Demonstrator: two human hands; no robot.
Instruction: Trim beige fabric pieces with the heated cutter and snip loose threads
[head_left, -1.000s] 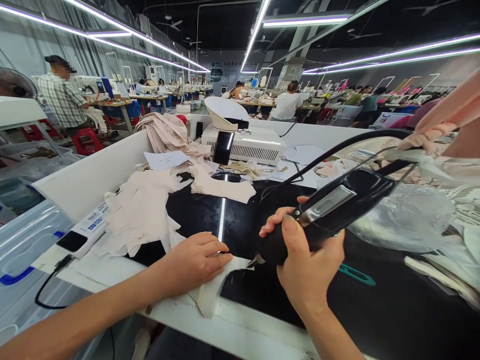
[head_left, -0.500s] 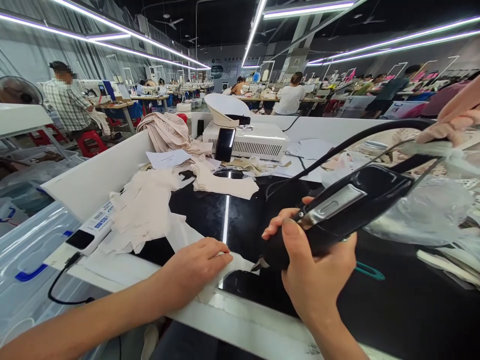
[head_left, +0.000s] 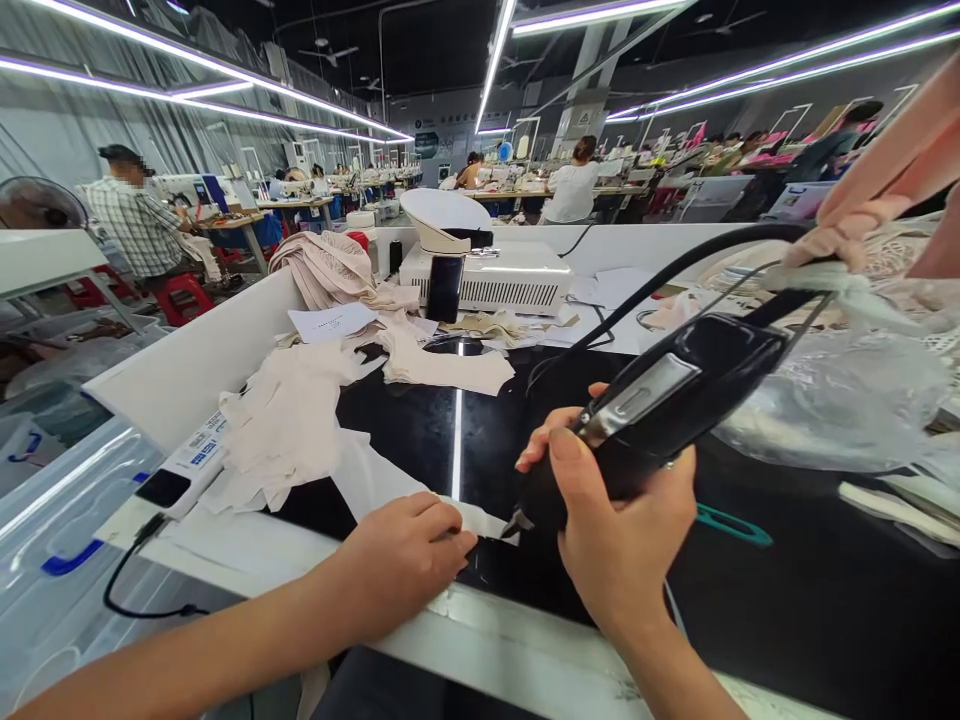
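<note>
The pale strip of cloth (head_left: 367,470) lies on the black table surface (head_left: 405,440), directly in front of the person, and its long axis goes slantwise, from the heap of cloth pieces (head_left: 289,430) on the left down toward the right and nearer to the body. The left hand (head_left: 412,565) is the nearer one: it rests palm down upon this strip, fingers bent and close together, and it covers a part of the middle. Whether these fingers also pinch the cloth, I cannot tell from here. The right hand (head_left: 626,540) is closed firmly around the black handheld tool (head_left: 697,385), with the thumb on the upper side. This hand itself is apart from the cloth, on its right; only the small metal tip (head_left: 517,524) reaches the strip's right end and appears to touch it. The tool points down and to the left, so its length stands crosswise to the strip, and its rear rises toward the knotted cloth (head_left: 832,250). Just beside the right wrist lies a teal tool (head_left: 733,525).
</note>
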